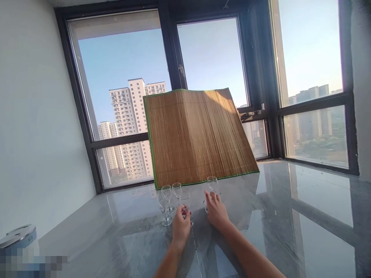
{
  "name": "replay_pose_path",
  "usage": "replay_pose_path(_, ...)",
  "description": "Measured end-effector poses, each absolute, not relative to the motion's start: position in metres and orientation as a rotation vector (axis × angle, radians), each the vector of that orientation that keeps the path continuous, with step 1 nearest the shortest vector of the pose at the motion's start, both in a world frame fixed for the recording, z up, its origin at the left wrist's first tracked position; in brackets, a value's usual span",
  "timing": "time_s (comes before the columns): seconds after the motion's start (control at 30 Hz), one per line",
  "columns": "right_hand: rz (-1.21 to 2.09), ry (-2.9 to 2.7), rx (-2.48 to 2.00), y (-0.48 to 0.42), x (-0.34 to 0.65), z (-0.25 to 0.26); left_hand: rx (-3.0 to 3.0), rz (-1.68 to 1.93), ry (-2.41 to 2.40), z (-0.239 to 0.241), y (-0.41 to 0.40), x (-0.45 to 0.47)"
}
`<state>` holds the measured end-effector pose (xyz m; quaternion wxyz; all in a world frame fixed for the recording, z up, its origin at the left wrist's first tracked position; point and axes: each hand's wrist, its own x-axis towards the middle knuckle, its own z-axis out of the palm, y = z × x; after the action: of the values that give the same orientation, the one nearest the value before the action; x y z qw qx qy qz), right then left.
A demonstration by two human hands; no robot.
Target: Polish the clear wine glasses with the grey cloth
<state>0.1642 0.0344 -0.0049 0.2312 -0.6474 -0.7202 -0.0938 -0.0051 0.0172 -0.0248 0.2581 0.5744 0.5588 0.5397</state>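
Small clear stemmed glasses stand in a group on the glossy grey marble surface. Two at the back of the group, a stemmed glass [166,192] and another stemmed glass [176,189], are upright, with a third glass [162,204] in front on the left. My left hand [181,226] pinches the stem of a stemmed glass [184,196] at the group's right side. Apart from these, my right hand [216,212] has its fingers curled at a glass [212,182], whose rim shows above them; the hand hides its stem. A clear round edge shows left of that hand.
A bamboo mat [199,139] with green edging leans against the dark-framed windows behind the glasses. At the lower left stands a white and blue container [20,239], partly blurred out. A white wall [37,116] bounds the left side. The marble surface [278,216] extends right.
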Motion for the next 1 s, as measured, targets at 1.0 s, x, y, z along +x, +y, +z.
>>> replay_pose_path(1.0, -0.052, -1.922, -1.761, 0.023, 0.153, -0.018, 1.709, 1.388, 1.528, -0.028, 0.016, -0.009)
